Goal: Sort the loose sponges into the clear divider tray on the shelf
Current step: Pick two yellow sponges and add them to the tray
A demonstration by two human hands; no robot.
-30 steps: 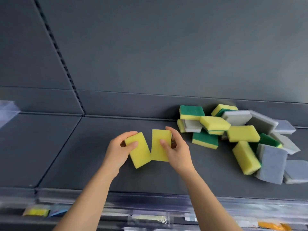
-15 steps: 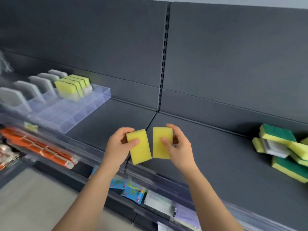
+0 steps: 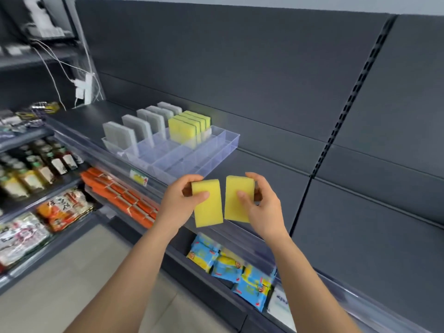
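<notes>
My left hand (image 3: 179,203) grips a yellow sponge (image 3: 208,207) by its upper end, thumb across its face. My right hand (image 3: 260,205) grips a second yellow sponge (image 3: 234,205) the same way, and the two sponges hang side by side, just apart. Both are held in the air just in front of the near right corner of the clear divider tray (image 3: 225,145) on the dark shelf. In the tray, several grey sponges (image 3: 138,127) stand upright in the left slots and a row of yellow sponges (image 3: 187,127) stands at the back. The loose pile is out of view.
The dark shelf (image 3: 360,224) stretches bare to the right. A clear price rail (image 3: 144,174) runs along its front edge. Below lie orange packs (image 3: 120,195) and blue snack packs (image 3: 230,263); bottles (image 3: 36,169) and noodle packs (image 3: 62,207) fill shelves at the left.
The view has swung left from the sponge pile to the divider tray. Both hands, each still gripping its yellow sponge, have travelled along the shelf to the tray's front corner.
</notes>
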